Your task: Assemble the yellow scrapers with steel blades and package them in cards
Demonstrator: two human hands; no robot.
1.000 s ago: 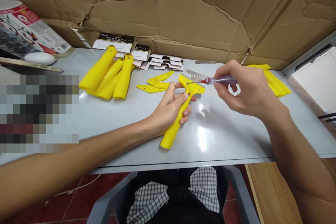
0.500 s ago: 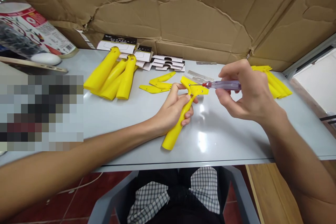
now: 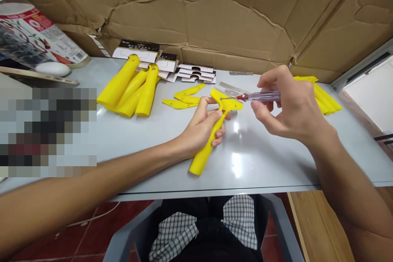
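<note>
My left hand (image 3: pixel 206 126) is wrapped round the neck of a yellow scraper (image 3: pixel 202 157), whose wide head points away from me and whose handle end slants toward the table's front edge. Two small screws show in its head. In the fingers of my right hand (image 3: pixel 287 108) is a screwdriver (image 3: pixel 264 96) with a clear purple handle and red collar. Its thin shaft lies across the scraper head, the tip at the left screw. Just behind the head lie thin metal blades (image 3: pixel 233 88). Yellow V-shaped plastic pieces (image 3: pixel 187 100) rest left of it.
Several yellow handles (image 3: pixel 147 94) lie at the back left beside printed cards (image 3: pixel 196 73). More yellow parts (image 3: pixel 327 96) are at the right. A large labelled bottle (image 3: pixel 39 35) and a white mouse (image 3: pixel 53 69) stand far left. Cardboard (image 3: pixel 233 24) walls off the table's back.
Both hands keep their holds, and the screwdriver tip stays at the left screw. My right fingers have shifted slightly around the handle; the view has moved a little.
</note>
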